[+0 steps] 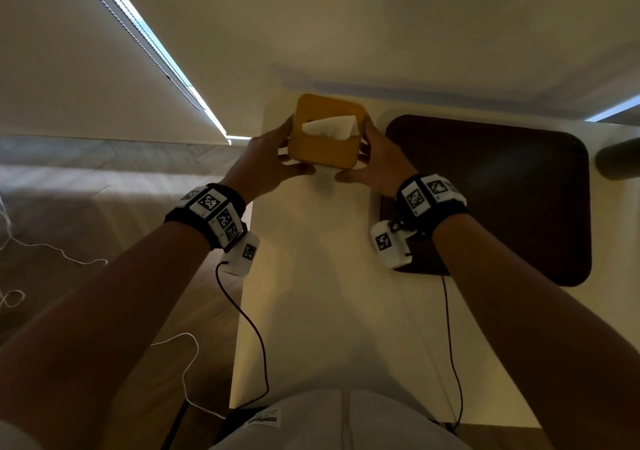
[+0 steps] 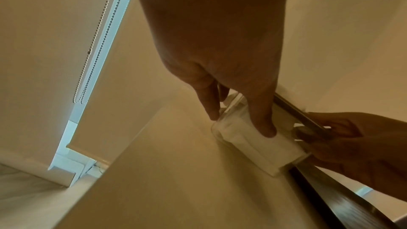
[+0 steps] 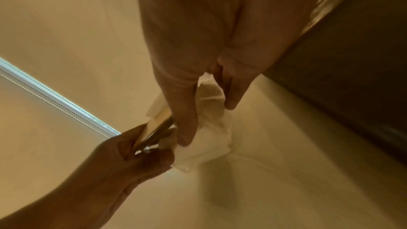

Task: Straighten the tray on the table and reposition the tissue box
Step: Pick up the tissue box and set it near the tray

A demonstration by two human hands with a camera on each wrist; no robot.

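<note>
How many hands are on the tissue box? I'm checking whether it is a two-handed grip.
2. The left hand grips the left side of the tissue box; the right hand grips its right side, beside the dark tray.

Black wristbands (image 1: pixel 207 212) bearing white square-coded tags, cabled white camera pods (image 1: pixel 389 247), bare forearms.

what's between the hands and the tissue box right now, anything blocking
Nothing visible. The left hand and right hand already grip opposite sides of the tissue box on the table. The dark tray lies beside it on the right, not between either hand and the box.
</note>
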